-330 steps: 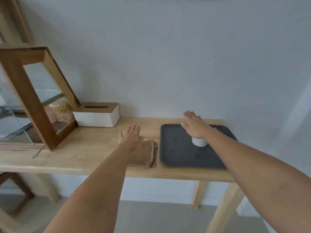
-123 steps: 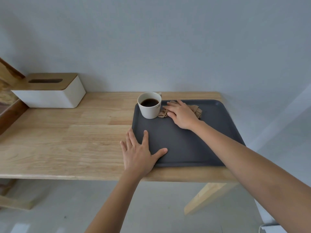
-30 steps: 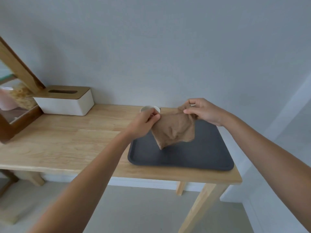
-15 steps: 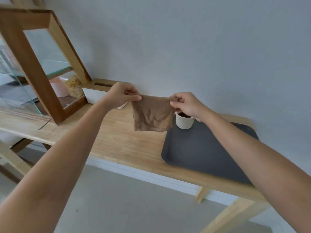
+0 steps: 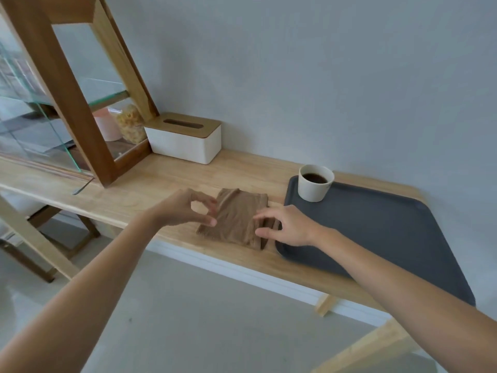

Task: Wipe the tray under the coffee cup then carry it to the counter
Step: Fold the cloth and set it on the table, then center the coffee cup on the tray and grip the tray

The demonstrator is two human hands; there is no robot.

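A dark grey tray (image 5: 376, 232) lies on the right part of the wooden table (image 5: 150, 189). A white coffee cup (image 5: 315, 183) full of dark coffee stands in the tray's far left corner. A folded brown cloth (image 5: 236, 216) lies flat on the table just left of the tray. My left hand (image 5: 185, 210) hovers at the cloth's left edge, thumb and fingers apart with the tips touching it. My right hand (image 5: 285, 224) rests at the cloth's right edge, over the tray's left rim, fingers spread.
A white tissue box with a wooden lid (image 5: 184, 140) stands against the wall to the left. Further left is a wood-and-glass cabinet (image 5: 67, 103) holding a pink cup and a bag of pasta. The grey wall runs close behind the table.
The cloth, held up stretched between both hands half a second ago, now lies folded on the table left of the tray. Both hands have come down with it and loosened their pinch.
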